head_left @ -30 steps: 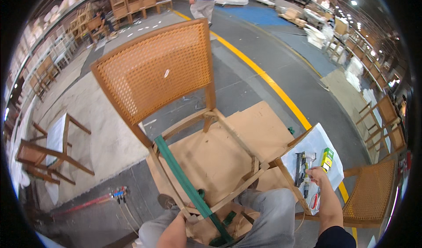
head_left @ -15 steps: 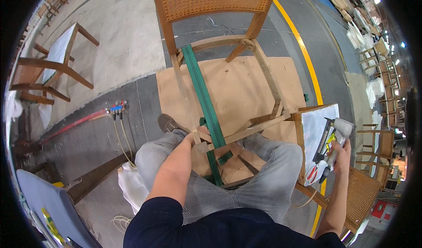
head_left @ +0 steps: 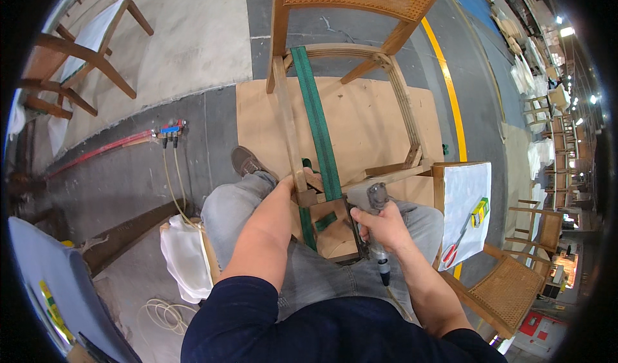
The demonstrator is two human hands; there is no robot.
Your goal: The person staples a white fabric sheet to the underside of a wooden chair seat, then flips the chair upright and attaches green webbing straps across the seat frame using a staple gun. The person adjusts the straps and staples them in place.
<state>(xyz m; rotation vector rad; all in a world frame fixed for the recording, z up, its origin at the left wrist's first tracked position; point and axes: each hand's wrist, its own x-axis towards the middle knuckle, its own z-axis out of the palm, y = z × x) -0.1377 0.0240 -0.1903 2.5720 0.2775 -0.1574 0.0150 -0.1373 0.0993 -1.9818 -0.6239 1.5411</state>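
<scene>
Between my knees stands a wooden chair frame [head_left: 288,121] with a cane back and an open seat. A green webbing strap [head_left: 315,115] runs across it from the back rail to the front rail. My left hand [head_left: 288,185] is wrapped round the front left corner of the frame, its fingers partly hidden behind the wood. In my right hand [head_left: 385,226] is a grey pneumatic staple gun [head_left: 368,197], its hose trailing downward. The gun's nose is by the front rail, near the strap's end; whether it touches cannot be told. A loose strap tail hangs below the rail.
Cardboard [head_left: 367,121] lies under the chair. At my right, a white-topped panel [head_left: 458,186] bears red-handled scissors [head_left: 450,253] and a small yellow box [head_left: 479,212]. Another chair [head_left: 106,73] lies at far left, near red-and-blue air fittings [head_left: 170,130]. A cane panel [head_left: 499,289] is lower right.
My right hand has brought the staple gun from above the white-topped panel leftward to the chair's front rail. The yellow box now shows on the panel. My left hand stays at the frame corner.
</scene>
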